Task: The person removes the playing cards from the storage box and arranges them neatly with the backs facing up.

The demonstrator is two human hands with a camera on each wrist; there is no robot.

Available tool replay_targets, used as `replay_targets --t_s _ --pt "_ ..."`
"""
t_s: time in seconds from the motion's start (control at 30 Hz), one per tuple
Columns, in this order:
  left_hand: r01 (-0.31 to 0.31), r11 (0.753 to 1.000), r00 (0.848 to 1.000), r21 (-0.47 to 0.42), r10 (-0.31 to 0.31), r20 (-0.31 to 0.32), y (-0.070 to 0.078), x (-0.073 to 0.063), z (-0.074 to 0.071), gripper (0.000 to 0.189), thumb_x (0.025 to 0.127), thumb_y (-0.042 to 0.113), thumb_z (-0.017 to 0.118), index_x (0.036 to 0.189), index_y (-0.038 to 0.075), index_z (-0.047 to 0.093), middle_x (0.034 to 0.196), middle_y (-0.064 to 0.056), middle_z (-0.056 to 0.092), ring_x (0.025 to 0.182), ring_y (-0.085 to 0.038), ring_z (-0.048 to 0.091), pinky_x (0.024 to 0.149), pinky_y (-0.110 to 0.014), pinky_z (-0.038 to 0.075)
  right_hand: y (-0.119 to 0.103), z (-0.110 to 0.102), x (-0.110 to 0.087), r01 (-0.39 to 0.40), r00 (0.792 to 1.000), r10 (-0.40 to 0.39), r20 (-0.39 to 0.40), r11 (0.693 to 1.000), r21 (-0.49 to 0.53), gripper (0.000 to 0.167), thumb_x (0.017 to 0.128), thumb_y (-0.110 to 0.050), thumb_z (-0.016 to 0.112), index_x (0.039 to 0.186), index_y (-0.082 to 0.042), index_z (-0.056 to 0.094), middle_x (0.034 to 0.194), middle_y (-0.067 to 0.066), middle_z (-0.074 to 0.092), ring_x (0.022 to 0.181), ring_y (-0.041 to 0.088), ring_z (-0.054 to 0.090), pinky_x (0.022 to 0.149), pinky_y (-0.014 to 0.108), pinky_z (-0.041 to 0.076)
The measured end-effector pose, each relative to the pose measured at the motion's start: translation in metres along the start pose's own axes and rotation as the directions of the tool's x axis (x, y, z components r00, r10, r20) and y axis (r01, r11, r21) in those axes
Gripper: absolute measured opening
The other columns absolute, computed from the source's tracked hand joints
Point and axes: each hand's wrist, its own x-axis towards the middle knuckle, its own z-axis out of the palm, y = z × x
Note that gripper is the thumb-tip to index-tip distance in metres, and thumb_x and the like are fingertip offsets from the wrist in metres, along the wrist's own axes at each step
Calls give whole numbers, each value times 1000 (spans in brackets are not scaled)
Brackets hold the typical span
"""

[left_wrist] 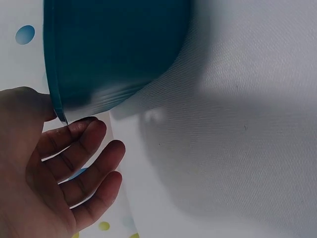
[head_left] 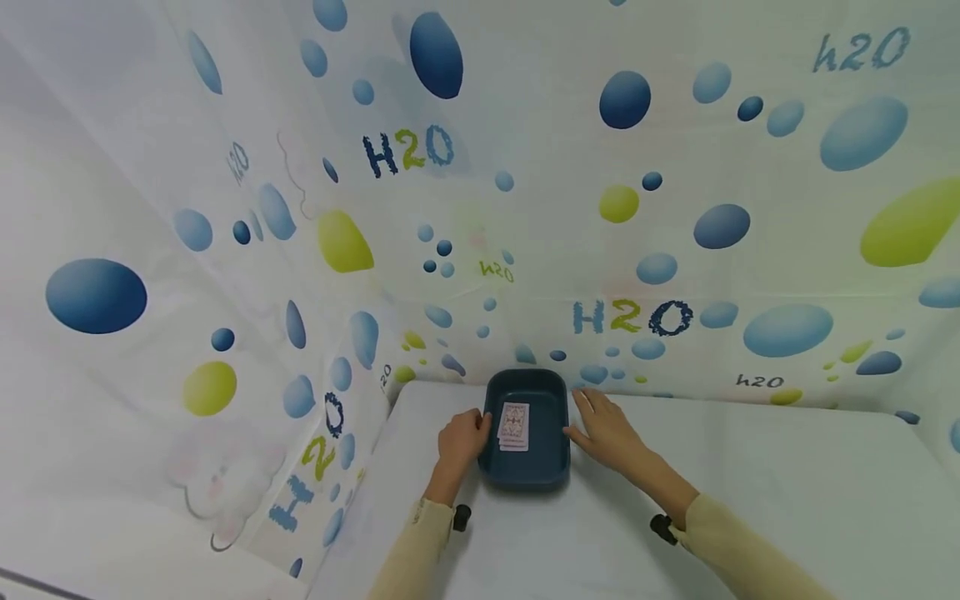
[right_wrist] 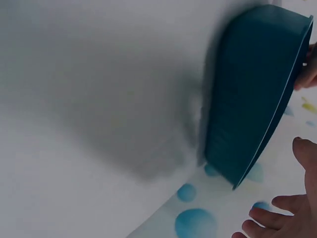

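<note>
A dark teal plastic bin (head_left: 527,477) with rounded corners stands on the white table. Inside it, toward the left, lie overlapping playing cards (head_left: 514,427) with a reddish patterned back on top. My left hand (head_left: 462,437) pinches the bin's left rim between thumb and index finger. In the left wrist view the other fingers of that hand (left_wrist: 69,173) spread loosely below the bin (left_wrist: 114,49). Beside the right wall is my right hand (head_left: 611,433), fingers extended and thumb toward the rim. The right wrist view shows this hand (right_wrist: 292,208) apart from the bin (right_wrist: 252,89).
The white table (head_left: 750,483) stretches away to the right of the bin. Just behind it hangs a white curtain (head_left: 540,250) printed with blue and green drops and H2O lettering, and this also runs along the left side. Dark wrist straps (head_left: 462,517) sit at both sleeves.
</note>
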Motion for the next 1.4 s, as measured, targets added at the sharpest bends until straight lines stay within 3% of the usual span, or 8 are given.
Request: replay_targets --t_s 0.2,0.5,0.77,0.93,1.1,1.27,1.4 --pt "-11 1000 1000 15 12 -23 -4 2 5 40 101 34 57 67 13 54 59 0 50 51 -15 45 48 -30 32 -25 14 28 72 997 -71 42 997 -21 71 96 -36 67 146 7 41 144 31 47 135 47 46 108 60 38" --pt "-28 999 1000 -16 28 -8 -2 3 4 37 101 31 57 68 13 56 60 0 51 51 -14 44 47 -29 32 -58 38 73 75 976 -56 208 993 -87 70 96 -38 68 147 2 42 145 25 49 138 42 45 111 56 38" --pt "-51 998 998 -27 50 -22 -1 4 3 39 102 30 57 67 14 53 59 0 51 50 -14 43 47 -29 30 -68 57 103 -19 905 59 422 995 -99 69 95 -37 70 145 1 42 146 26 48 135 44 48 109 57 40" --pt "-51 999 999 -14 51 -18 -2 2 3 38 102 32 56 68 15 54 59 2 50 49 -12 42 46 -28 30 -67 68 108 -122 871 146 469 989 -82 73 93 -34 73 146 3 41 148 27 45 135 44 47 109 56 40" --pt "-52 998 998 -20 51 -28 0 1 4 37 102 32 57 68 15 55 59 2 51 49 -12 43 45 -28 30 -64 74 107 -154 881 176 438 984 -85 73 88 -31 78 142 4 45 142 28 45 128 44 51 104 54 46" --pt "-42 999 999 -20 42 -19 -2 2 6 37 102 32 57 69 14 57 59 2 51 50 -13 43 46 -28 30 -64 76 106 -163 914 178 365 984 -70 80 81 -30 85 140 2 41 136 27 39 122 43 49 96 54 50" --pt "-34 999 999 -23 33 -12 -6 2 8 37 102 33 56 71 14 57 60 2 52 50 -12 44 46 -27 31 -62 77 108 -214 918 196 344 977 15 65 89 -17 77 136 -5 34 127 26 47 110 40 56 87 49 53"
